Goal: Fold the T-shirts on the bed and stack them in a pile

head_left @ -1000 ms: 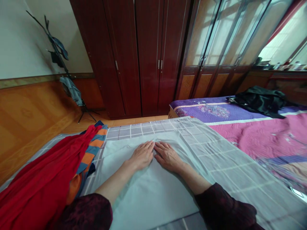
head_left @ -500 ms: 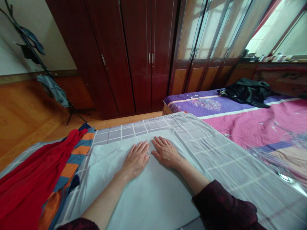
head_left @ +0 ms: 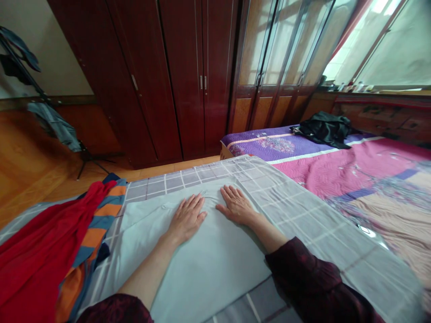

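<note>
Resting flat on the pale garment [head_left: 208, 260], your left hand [head_left: 186, 218] and right hand [head_left: 236, 206] sit apart, fingers extended, gripping nothing. The garment lies on the gray checked bedsheet [head_left: 303, 202], from six o'clock toward twelve; the red cloth [head_left: 43, 242] and orange-and-blue striped cloth [head_left: 101, 220] lie at nine.

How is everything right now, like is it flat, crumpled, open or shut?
Left hand: open, palm down on the pale cloth
Right hand: open, palm down there too
Pale cloth: spread out, a bit wrinkled
Red cloth: loose, in folds
Black cloth: crumpled in a heap
Dark red wardrobe doors: shut
</note>
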The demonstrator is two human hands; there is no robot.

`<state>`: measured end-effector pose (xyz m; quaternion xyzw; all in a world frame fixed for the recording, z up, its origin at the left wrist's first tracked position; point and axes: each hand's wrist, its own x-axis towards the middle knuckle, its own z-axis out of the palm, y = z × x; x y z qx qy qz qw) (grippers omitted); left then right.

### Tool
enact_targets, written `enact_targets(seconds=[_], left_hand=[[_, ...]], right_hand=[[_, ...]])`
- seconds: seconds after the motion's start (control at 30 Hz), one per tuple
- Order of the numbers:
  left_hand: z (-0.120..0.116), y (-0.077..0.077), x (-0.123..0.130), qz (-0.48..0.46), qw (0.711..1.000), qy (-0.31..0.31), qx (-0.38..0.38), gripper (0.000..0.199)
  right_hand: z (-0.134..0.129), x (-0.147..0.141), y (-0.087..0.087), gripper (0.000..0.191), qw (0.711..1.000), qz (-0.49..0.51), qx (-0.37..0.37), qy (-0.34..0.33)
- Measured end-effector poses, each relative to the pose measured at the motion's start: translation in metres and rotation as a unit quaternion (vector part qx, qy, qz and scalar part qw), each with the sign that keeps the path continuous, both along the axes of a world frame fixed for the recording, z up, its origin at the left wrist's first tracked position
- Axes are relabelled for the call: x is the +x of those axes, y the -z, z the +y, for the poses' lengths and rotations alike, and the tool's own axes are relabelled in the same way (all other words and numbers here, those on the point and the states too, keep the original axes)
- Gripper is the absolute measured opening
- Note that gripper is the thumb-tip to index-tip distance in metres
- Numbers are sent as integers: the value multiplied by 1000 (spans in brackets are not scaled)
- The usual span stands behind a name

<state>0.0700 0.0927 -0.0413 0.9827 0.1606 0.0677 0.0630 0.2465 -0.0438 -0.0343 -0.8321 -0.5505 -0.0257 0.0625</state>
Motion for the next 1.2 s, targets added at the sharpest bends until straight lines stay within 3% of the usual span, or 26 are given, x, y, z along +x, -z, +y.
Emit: enact_targets(seconds=[0.23,0.37,0.53,0.7,0.77,0.93,1.0,1.1,1.2], left_hand=[[1,2,-1,-3,1000,1,-3,50],[1,2,-1,2,1000,0,-7,51],[1,0,-1,4,1000,-4,-11,52],[1,0,-1,3,1000,0,-13,52],[2,2,-1,-3,1000,0,-16,52],[5,8,0,-18,1000,4,-24,51],[5,8,0,-19,1000,7,-24,52],[5,8,-1,-19,1000,9,-21,52],[5,7,0,-21,1000,12,-17,52]], right_hand=[[-39,10,-6,71,998,-10,-16,66],[-64,0,-7,68,999,-15,-33,12],[-85,-24,-13,62,996,-37,-20,73],[-112,-66,-11,71,997,20,-29,-70],[-126,-68,-7,74,997,30,-42,-52],[-159,-50,-2,72,996,-15,-39,76],[-166,-52,-2,69,997,-28,-26,73],[-168,-64,-1,61,1000,-21,-13,17],[-166,-72,3,54,999,-15,5,43]])
